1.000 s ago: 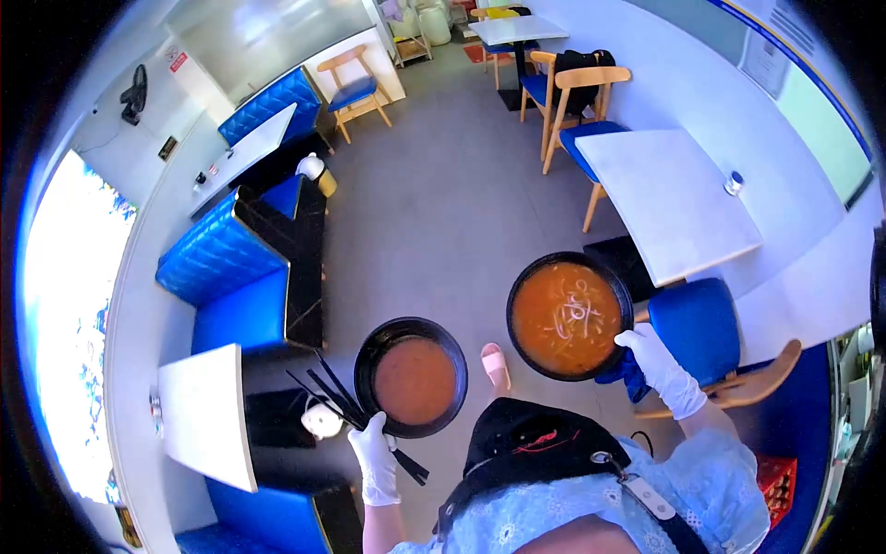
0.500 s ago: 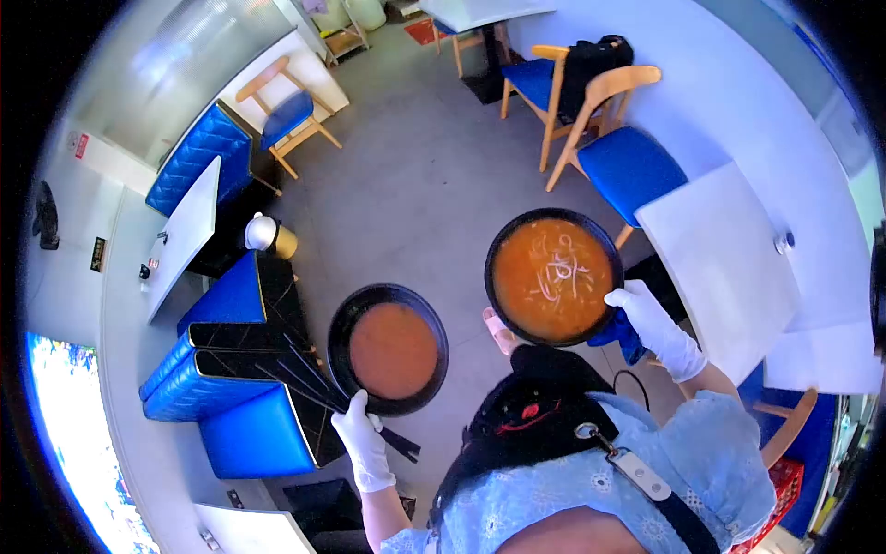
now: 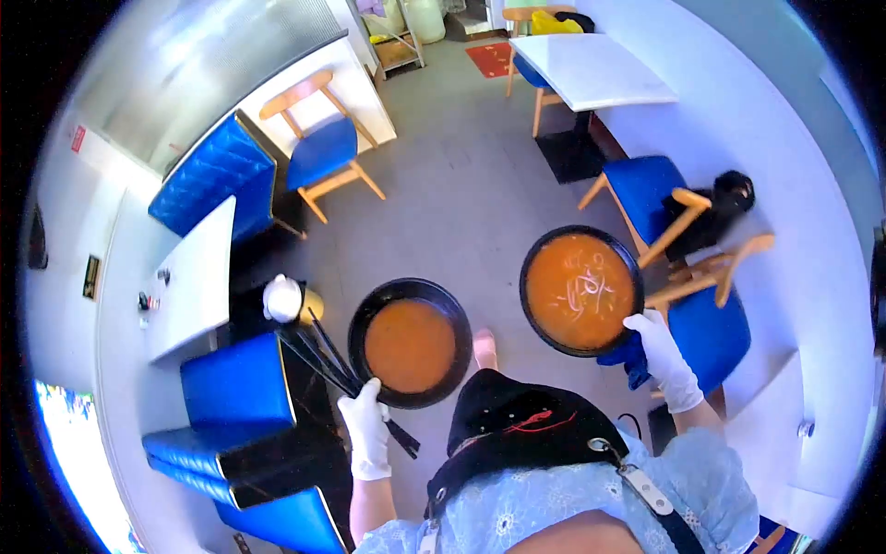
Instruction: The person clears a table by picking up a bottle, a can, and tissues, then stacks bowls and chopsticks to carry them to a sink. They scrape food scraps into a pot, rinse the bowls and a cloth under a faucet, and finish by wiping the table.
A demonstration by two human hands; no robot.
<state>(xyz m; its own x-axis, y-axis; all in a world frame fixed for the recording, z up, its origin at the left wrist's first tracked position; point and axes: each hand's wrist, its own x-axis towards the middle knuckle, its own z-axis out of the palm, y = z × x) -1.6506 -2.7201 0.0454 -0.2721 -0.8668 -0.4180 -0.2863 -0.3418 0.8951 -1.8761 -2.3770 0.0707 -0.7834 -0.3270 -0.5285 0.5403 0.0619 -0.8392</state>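
My left hand [image 3: 367,429], in a white glove, grips the near rim of a black bowl [image 3: 449,319] holding reddish-brown broth. Several dark chopsticks [image 3: 323,365] are in that same hand and stick out on both sides of it. In its own white glove, my right hand [image 3: 664,355] holds the lower right edge of a second black bowl [image 3: 535,305] with orange broth and pale strands on top. Under this bowl, close to my right hand, is a dark blue cloth [image 3: 630,360]. Both bowls are held over the grey floor, apart from each other.
Blue-seated wooden chairs [image 3: 323,152] stand ahead left and along the right wall. A white table [image 3: 591,69] is at the far end, another [image 3: 198,282] at the left by blue benches [image 3: 235,383]. A white-topped bin [image 3: 284,300] stands near the left bowl.
The room has shifted toward me and the far table shows more fully. Both bowls sit slightly further right in view, still held. A foot in a pink shoe shows between them.
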